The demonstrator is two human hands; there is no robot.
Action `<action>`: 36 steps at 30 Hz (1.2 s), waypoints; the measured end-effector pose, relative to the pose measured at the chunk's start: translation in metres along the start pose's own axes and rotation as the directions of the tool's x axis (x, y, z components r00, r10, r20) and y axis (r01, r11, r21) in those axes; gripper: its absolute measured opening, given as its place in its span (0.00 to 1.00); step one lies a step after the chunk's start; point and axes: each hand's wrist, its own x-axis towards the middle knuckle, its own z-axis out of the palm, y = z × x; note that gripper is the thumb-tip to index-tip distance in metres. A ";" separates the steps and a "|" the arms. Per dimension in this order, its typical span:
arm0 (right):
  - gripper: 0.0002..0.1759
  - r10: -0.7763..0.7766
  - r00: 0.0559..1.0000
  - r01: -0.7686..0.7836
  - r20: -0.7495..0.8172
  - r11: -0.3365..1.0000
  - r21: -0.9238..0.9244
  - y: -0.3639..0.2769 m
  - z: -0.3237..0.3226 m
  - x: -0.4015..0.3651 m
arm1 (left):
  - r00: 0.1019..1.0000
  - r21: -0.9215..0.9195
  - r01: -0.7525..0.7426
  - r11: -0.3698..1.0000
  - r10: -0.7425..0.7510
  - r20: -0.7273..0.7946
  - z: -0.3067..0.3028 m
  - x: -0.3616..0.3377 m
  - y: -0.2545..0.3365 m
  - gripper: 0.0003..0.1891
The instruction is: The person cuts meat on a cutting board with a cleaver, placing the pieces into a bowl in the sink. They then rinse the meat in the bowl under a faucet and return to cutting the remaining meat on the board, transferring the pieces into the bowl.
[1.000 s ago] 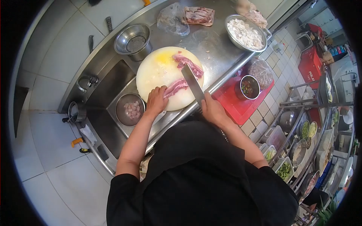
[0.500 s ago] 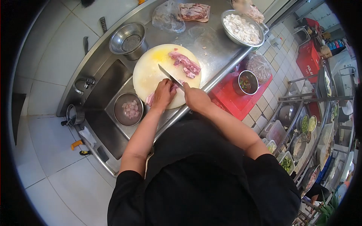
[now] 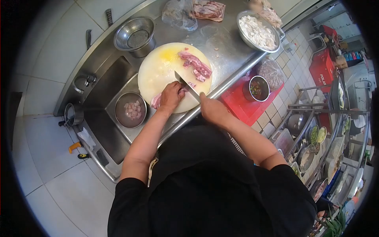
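Note:
On the round cutting board (image 3: 152, 79), my left hand (image 3: 172, 96) presses down on a strip of raw meat (image 3: 155, 102), its fingers bent at the strip's end. My right hand (image 3: 213, 109) is closed around the handle of a knife (image 3: 191, 90), whose blade slants across the board right beside my left fingertips. A small cut piece of meat lies by the blade. Farther up the board rest a longer piece of raw meat (image 3: 194, 64) and a smaller chunk (image 3: 199, 76). The knife handle is mostly hidden in my fist.
Left of the board, a bowl of meat pieces (image 3: 131, 110) stands beside the sink (image 3: 114, 85). Behind are a metal strainer bowl (image 3: 136, 35), a plastic bag (image 3: 179, 15) and a meat slab (image 3: 209, 10). A bowl of white pieces (image 3: 258, 33) stands right, above a red crate lid (image 3: 244, 104).
My right hand has drawn the knife back toward my body and to the right, so its tip sits nearer my left fingers. My left hand stays on the meat. The view has shifted slightly.

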 end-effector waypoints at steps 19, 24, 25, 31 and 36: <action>0.14 -0.001 1.000 0.001 -0.017 1.000 0.007 0.010 0.009 0.010 | 0.998 -0.021 0.007 1.000 -0.006 0.057 0.001 -0.005 -0.001 0.16; 0.13 0.072 0.992 -0.067 -0.105 0.996 0.058 -0.003 0.002 0.033 | 0.997 -0.116 -0.042 0.992 0.050 0.062 -0.017 -0.009 0.005 0.18; 0.13 0.081 0.993 -0.077 -0.089 0.996 0.048 -0.006 -0.005 0.024 | 0.997 -0.050 -0.073 0.996 0.074 0.017 -0.025 -0.009 0.010 0.19; 0.12 -0.006 0.999 0.007 -0.034 0.999 0.031 -0.021 -0.003 -0.014 | 0.977 0.067 0.026 0.997 -0.039 0.208 -0.031 -0.012 -0.001 0.21; 0.13 -0.005 1.000 0.005 -0.001 1.000 0.014 -0.023 0.002 -0.019 | 0.985 0.053 -0.004 0.999 -0.005 0.175 -0.026 -0.009 -0.008 0.19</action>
